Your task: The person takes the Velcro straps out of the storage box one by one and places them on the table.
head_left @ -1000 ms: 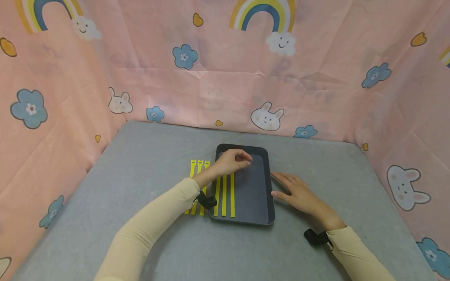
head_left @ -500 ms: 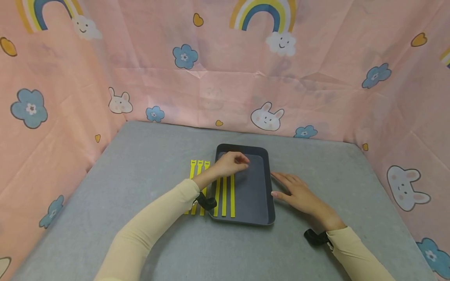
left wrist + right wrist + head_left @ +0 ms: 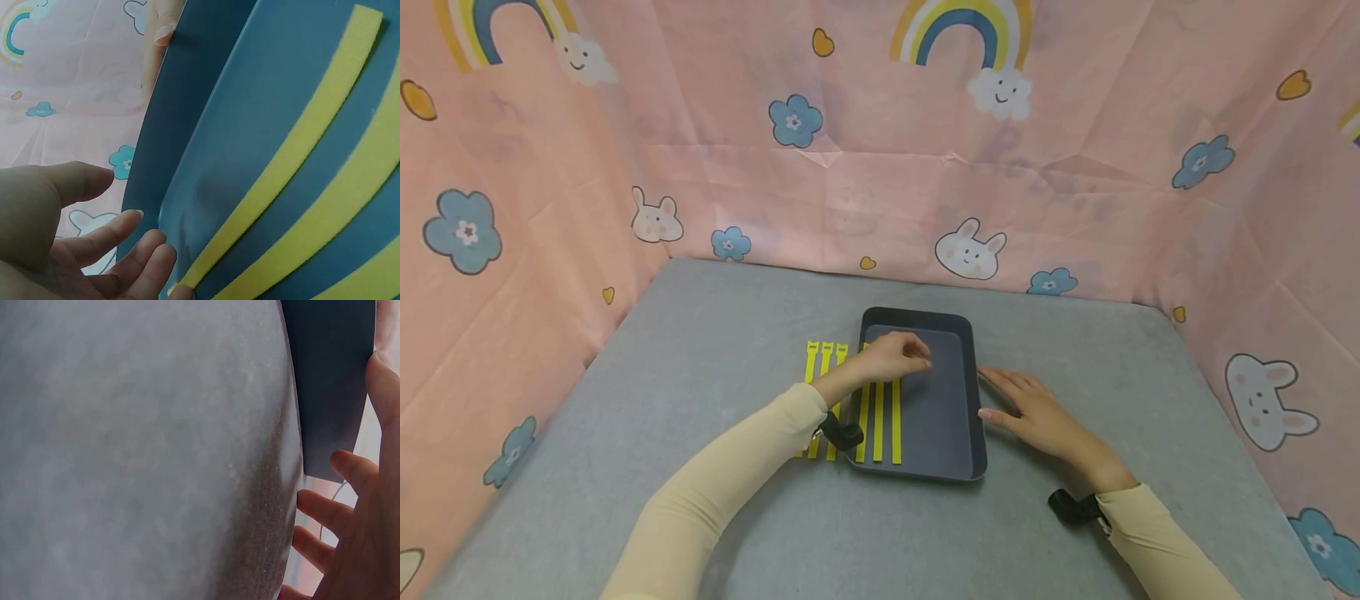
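A dark grey rectangular tray (image 3: 940, 425) lies on the table, with three yellow hook-and-loop cable ties (image 3: 878, 425) side by side in its left half. Three more yellow cable ties (image 3: 826, 358), with slotted heads at the far end, lie left of the tray and are partly covered by the left arm. My left hand (image 3: 895, 356) is over the tray, fingers loosely bent and thumb apart. In the left wrist view, nothing sits between that thumb and the fingers. My right hand (image 3: 1037, 414) touches the tray's right wall with fingers extended and thumb spread.
Grey cloth covers the table (image 3: 737, 517). A pink printed curtain (image 3: 880, 192) encloses the back and both sides. Black wrist cameras are strapped on, the left camera (image 3: 841, 432) over the tray's left edge and the right camera (image 3: 1075, 507) above the table.
My left hand has shifted slightly toward the near side above the tray, showing more of its far end. The right hand, tray and cable ties stay where they were.
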A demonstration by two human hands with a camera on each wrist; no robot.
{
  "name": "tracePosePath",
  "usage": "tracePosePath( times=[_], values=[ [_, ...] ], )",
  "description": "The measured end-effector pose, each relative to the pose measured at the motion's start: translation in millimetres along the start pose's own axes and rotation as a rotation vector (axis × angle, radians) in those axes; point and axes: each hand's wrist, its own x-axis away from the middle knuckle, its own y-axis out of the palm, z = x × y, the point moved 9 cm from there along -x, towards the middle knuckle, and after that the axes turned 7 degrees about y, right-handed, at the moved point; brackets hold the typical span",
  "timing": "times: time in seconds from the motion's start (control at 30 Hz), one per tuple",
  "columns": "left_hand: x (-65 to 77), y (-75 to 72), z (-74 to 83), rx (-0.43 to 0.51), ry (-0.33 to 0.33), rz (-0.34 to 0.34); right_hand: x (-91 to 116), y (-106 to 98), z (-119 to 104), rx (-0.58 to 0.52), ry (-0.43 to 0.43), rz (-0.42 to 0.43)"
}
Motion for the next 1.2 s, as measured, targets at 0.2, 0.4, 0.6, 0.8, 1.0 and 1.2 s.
tracePosePath(
  times=[0.2, 0.4, 0.6, 0.8, 1.0, 1.2],
  values=[
    [-0.5, 2.7, 0.7, -0.005, -0.002, -0.019, 0, 1, 1, 0.002, 0.005, -0.004],
    [-1.5, 7.0, 1.0, 0.005, -0.015, -0.026, 0, 0, 1, -0.002, 0.010, -0.005],
    [-2.9, 12.9, 2.9, 0.002, -0.027, -0.029, 1, 0, 0, 0.004, 0.007, -0.005],
    [-3.9, 16.2, 8.3, -0.005, -0.034, -0.028, 1, 0, -1, 0.001, 0.005, -0.007],
    [-7.7, 19.4, 13.1, -0.006, -0.034, -0.025, 0, 0, 0, 0.010, 0.008, -0.007],
    [-10.4, 22.5, 15.9, 0.012, -0.046, -0.019, 0, 1, 0, 0.015, 0.022, -0.019]
  ],
)
